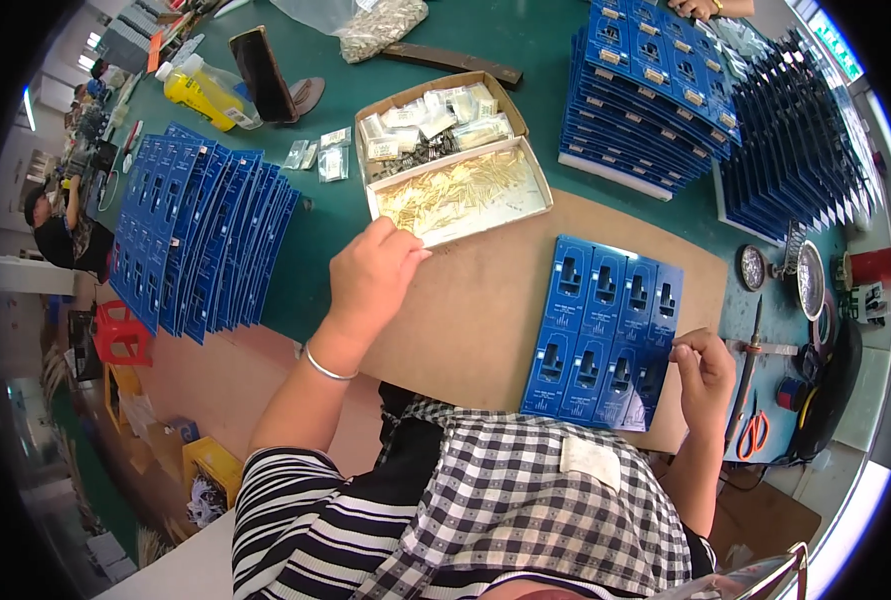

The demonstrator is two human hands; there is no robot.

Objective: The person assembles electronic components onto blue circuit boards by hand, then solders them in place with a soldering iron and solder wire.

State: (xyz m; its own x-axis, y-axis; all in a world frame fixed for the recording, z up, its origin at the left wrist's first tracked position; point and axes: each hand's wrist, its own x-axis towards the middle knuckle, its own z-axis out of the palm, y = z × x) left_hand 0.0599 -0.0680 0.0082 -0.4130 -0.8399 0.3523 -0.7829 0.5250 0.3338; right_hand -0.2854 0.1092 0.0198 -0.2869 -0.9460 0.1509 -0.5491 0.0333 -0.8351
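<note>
A blue circuit board panel [600, 320] with repeated cut-out sections lies flat on the brown work board [455, 310] in front of me. My left hand [373, 275] is at the near left corner of a white cardboard tray [505, 220] full of thin gold-coloured pins [445, 195]. Its thumb and fingers are pinched together, and whatever is between them is too small to make out. Beside the panel's right edge is my right hand [703, 365], fingers curled with thumb and forefinger together; what they hold, if anything, cannot be seen.
Stacked blue panels stand at left [205, 230] and far right [650, 100]. Behind the tray, a carton [495, 95] holds small bags. A phone on a stand [265, 75] and yellow bottle [200, 95] are at far left. A soldering iron [750, 350] and orange-handled scissors [753, 435] lie right.
</note>
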